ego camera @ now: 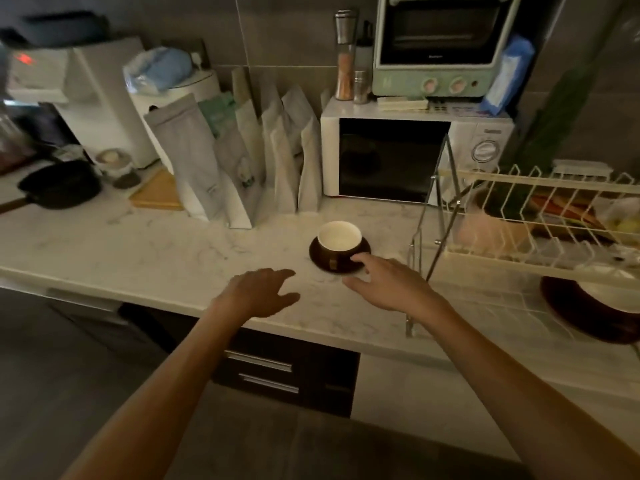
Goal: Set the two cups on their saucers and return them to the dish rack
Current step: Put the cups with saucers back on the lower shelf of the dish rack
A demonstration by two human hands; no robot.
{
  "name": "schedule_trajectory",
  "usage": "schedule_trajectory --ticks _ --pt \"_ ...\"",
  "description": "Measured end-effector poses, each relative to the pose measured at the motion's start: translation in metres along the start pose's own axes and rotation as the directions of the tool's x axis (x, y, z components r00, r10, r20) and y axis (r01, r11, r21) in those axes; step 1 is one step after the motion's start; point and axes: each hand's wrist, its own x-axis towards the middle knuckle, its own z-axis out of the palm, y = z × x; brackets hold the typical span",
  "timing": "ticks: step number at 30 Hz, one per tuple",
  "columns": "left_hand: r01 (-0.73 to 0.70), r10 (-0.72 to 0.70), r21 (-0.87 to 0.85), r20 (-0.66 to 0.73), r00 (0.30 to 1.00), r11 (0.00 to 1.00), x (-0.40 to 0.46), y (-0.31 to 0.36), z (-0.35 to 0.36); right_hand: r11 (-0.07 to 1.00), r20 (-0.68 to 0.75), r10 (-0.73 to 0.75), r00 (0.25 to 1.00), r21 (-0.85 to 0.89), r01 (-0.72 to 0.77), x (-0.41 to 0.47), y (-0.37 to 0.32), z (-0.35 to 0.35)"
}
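The bench is pale marble with grey veins. Near its middle sits a dark saucer carrying a cup. Along the back edge stand paper bags and a white microwave. A black pan and a wooden board lie toward the left end, and a wire dish rack stands at the right end.

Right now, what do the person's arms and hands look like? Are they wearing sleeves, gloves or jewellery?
Both arms are bare as far as the picture shows them: no sleeves in view. The left hand and right hand wear no gloves, and I see no watch, bracelet or ring, though the dim light could hide something small.
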Motion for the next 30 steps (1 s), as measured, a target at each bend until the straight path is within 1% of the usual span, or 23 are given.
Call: schedule_trajectory --ticks 2,5,6,8,9,11,14,17,23,27,30 --pt "0.046 -0.048 -0.064 -0.041 0.998 0.997 0.010 -0.006 -0.001 0.994 -0.037 0.056 0.998 0.092 -0.053 0.016 0.000 0.004" --pt "0.091 -0.119 -0.283 -0.084 0.989 0.955 0.025 -0.006 0.000 0.959 -0.107 0.173 0.979 0.243 -0.143 0.039 0.005 0.010" --pt "0.104 -0.146 -0.388 -0.080 0.986 0.916 0.030 -0.004 0.000 0.943 -0.130 0.213 0.968 0.285 -0.169 0.047 0.007 0.010" --pt "0.133 -0.188 -0.606 -0.028 0.982 0.785 0.042 0.000 0.001 0.910 -0.147 0.281 0.948 0.354 -0.215 0.061 0.012 0.009" --pt "0.149 -0.196 -0.689 0.009 0.980 0.709 0.048 0.001 0.002 0.893 -0.146 0.306 0.941 0.387 -0.230 0.066 0.014 0.009" --pt "0.171 -0.216 -0.794 0.051 0.975 0.584 0.060 0.004 0.002 0.863 -0.143 0.338 0.930 0.442 -0.245 0.077 0.018 0.011" --pt "0.196 -0.254 -0.855 0.078 0.964 0.481 0.078 0.005 0.005 0.812 -0.136 0.384 0.913 0.520 -0.264 0.093 0.024 0.017" --pt "0.208 -0.266 -0.901 0.108 0.958 0.381 0.095 0.004 0.009 0.765 -0.108 0.448 0.887 0.559 -0.319 0.108 0.028 0.028" --pt "0.222 -0.243 -0.945 0.162 0.956 0.241 0.129 0.004 0.016 0.641 -0.061 0.554 0.830 0.667 -0.379 0.137 0.033 0.051" --pt "0.216 -0.211 -0.956 0.173 0.962 0.199 0.149 0.005 0.017 0.611 -0.094 0.582 0.808 0.707 -0.358 0.154 0.036 0.057" --pt "0.206 -0.184 -0.963 0.174 0.967 0.175 0.162 0.007 0.018 0.583 -0.083 0.572 0.816 0.741 -0.334 0.159 0.038 0.061"
